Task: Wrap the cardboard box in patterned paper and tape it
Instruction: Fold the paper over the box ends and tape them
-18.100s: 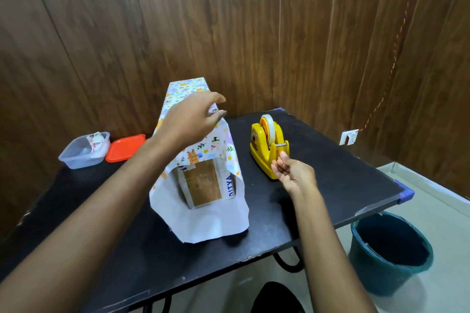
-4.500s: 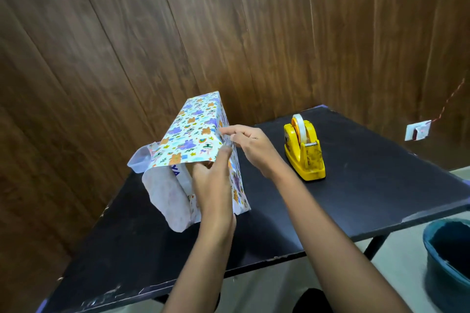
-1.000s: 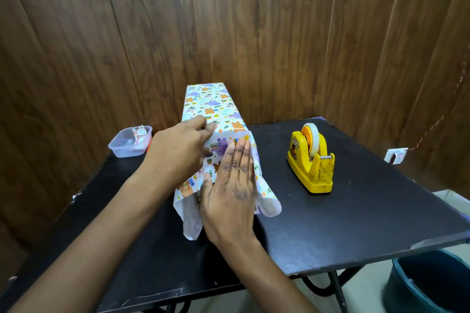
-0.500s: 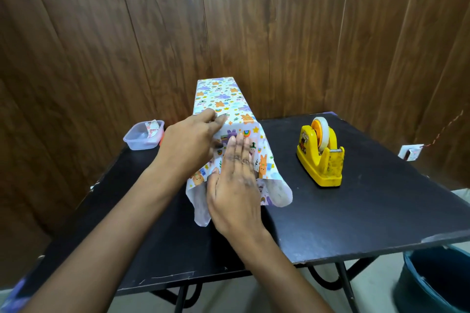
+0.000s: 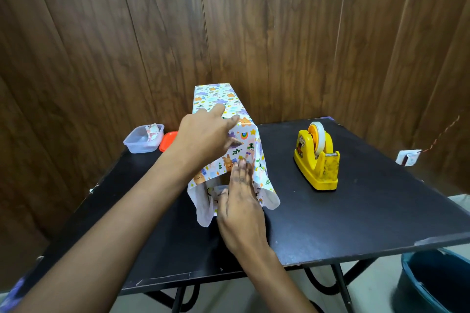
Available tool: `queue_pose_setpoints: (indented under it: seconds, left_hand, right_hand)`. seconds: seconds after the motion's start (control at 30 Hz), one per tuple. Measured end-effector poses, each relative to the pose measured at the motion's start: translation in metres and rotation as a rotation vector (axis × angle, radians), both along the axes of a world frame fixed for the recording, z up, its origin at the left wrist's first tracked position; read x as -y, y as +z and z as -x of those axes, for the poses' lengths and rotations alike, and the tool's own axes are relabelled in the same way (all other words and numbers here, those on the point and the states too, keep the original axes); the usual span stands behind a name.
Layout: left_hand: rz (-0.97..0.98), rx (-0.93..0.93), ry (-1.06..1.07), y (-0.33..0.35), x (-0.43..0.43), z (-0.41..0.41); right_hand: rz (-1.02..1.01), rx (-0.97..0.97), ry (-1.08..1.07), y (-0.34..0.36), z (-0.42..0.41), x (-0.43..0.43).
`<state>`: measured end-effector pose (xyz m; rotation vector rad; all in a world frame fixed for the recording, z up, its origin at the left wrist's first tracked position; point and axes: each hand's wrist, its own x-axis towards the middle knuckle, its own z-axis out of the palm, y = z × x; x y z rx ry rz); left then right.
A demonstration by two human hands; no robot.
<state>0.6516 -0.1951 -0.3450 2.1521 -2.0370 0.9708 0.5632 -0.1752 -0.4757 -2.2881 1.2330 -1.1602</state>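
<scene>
Left hand (image 5: 203,141) atop box (image 5: 216,95), right hand (image 5: 241,213) pressing end

A black table (image 5: 356,211) stands against a wood-panelled wall (image 5: 279,33), with a clear plastic container (image 5: 143,140) holding a small packet (image 5: 151,131) beside an orange lid (image 5: 167,140) at its far left, and a teal bucket (image 5: 432,284) on the floor at right.

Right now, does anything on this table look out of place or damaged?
The patterned paper hangs loose and crumpled at its near end, not yet folded shut, and the table edge is chipped pale near its right front corner.
</scene>
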Motion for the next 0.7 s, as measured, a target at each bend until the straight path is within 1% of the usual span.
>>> queue_pose_setpoints:
  seconds: [0.07,0.13,0.27,0.37,0.47,0.57,0.63,0.7]
  left_hand:
    - [0.022,-0.032,0.024,-0.002,0.002,0.004]
    - [0.028,-0.060,0.033,-0.006,0.004,0.007]
    - [0.020,-0.080,-0.003,-0.010,0.006,0.007]
    - [0.015,-0.092,-0.008,-0.010,0.005,0.007]
    - [0.036,-0.108,-0.017,-0.012,0.003,0.007]
    - [0.068,-0.138,-0.030,-0.015,0.003,0.007]
    - [0.087,-0.152,-0.038,-0.018,0.003,0.008]
    - [0.105,-0.163,-0.046,-0.021,0.004,0.008]
  right_hand:
    - [-0.051,0.018,0.078,0.011,0.011,-0.005]
    - [-0.090,0.076,0.115,0.024,0.019,-0.011]
    - [-0.070,0.237,0.153,0.044,0.035,-0.024]
    - [-0.056,0.377,0.125,0.058,0.052,-0.019]
    - [-0.027,0.449,0.069,0.068,0.066,-0.003]
    - [-0.065,0.540,-0.009,0.074,0.079,0.021]
    - [-0.099,0.574,-0.100,0.075,0.089,0.039]
    - [-0.097,0.554,-0.141,0.074,0.096,0.050]
